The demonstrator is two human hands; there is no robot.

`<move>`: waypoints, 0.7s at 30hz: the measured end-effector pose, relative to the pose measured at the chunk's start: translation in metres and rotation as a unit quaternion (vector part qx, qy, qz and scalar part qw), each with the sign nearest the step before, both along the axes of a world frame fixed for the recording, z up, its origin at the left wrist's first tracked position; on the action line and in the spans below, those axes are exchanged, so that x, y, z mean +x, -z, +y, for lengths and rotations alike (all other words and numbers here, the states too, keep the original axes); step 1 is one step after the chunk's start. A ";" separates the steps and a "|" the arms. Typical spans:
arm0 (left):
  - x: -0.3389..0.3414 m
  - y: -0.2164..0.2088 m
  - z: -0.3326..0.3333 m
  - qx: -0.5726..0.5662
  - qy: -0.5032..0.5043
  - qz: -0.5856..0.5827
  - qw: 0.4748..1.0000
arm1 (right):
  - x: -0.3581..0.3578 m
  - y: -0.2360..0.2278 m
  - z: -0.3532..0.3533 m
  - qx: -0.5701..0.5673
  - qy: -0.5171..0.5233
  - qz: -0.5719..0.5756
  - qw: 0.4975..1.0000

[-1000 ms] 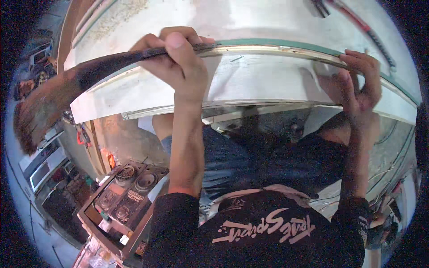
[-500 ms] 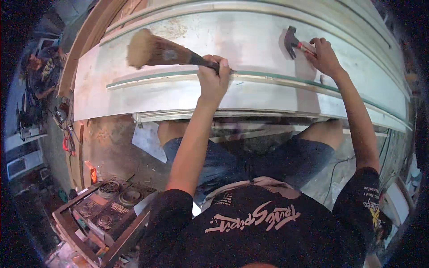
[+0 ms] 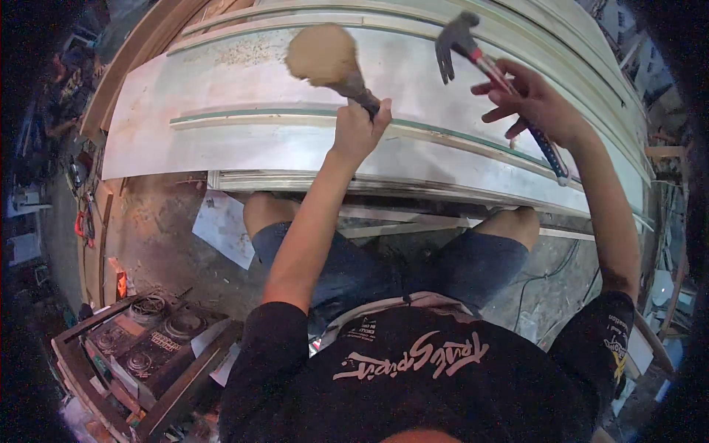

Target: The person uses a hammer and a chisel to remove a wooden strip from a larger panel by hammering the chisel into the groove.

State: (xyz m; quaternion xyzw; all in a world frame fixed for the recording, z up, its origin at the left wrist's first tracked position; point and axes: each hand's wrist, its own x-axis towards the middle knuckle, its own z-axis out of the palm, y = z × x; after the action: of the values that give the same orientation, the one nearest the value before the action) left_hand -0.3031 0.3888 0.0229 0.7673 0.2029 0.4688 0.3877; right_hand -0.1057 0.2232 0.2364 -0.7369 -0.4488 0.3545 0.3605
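Note:
My left hand (image 3: 357, 131) is closed round the black handle of a brush (image 3: 321, 55), which it holds up over the white board (image 3: 148, 136). The brush's broad tan end points away from me. Over the right part of the board, my right hand (image 3: 543, 103) has a claw hammer (image 3: 461, 43) in a loose hold, with several fingers stretched apart. The dark hammer head tilts up to the far left, and the red and black handle slants back past the palm. Beneath both hands a thin wooden strip with a green edge (image 3: 295, 114) lies along the board.
More long strips (image 3: 295, 21) lie across the far side of the board. Stacked sheet edges (image 3: 295, 179) show along its near side, in front of my knees. Lower left stands a wooden-framed box (image 3: 140, 354) with round dark parts. A cable (image 3: 546, 277) runs over the floor at right.
The hammer has risen off the board with my right hand, whose fingers have spread. The brush has swung from pointing left to pointing away, and my view has shifted slightly.

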 end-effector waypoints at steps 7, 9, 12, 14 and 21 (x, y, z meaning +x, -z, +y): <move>0.003 -0.002 0.001 0.007 -0.010 0.046 0.999 | -0.094 -0.122 0.021 -0.124 -0.010 -0.226 0.966; 0.009 -0.005 -0.003 0.024 -0.010 0.045 0.999 | -0.082 -0.113 0.019 -0.042 -0.014 -0.221 0.974; 0.013 -0.004 -0.004 0.054 -0.006 0.033 0.998 | -0.073 -0.092 0.005 0.096 0.008 -0.224 0.970; 0.012 -0.002 -0.003 0.064 -0.002 0.024 0.998 | -0.078 -0.095 0.002 0.148 0.033 -0.231 0.961; 0.010 -0.003 -0.003 0.118 -0.040 0.044 0.991 | -0.096 -0.107 -0.012 0.094 0.009 -0.139 0.986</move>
State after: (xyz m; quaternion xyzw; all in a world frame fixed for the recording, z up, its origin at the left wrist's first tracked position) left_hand -0.2928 0.3859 0.0259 0.8185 0.1939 0.4706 0.2663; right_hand -0.2020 0.2114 0.3434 -0.7460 -0.5192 0.2018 0.3650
